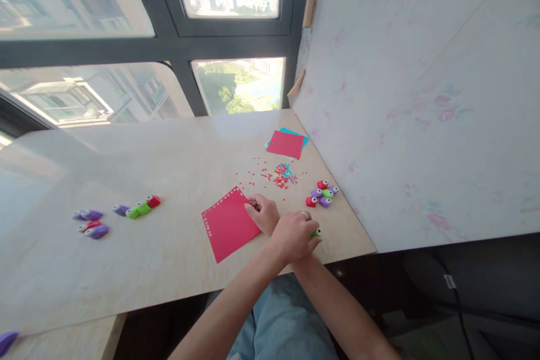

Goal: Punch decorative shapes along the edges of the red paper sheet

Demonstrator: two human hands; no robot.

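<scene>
The right hand [264, 214] is pressing the red paper [228, 225] on the table [169, 169], its fingers curled, grip unclear; the left hand [295, 233] is closing its fingers on a green punch [316, 232]; holding the sheet flat is likely keeping holes even.

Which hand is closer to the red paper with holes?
Right. The arms are crossed: the right hand touches the red paper's edge, while the left hand sits off the paper, over a green punch.
</scene>
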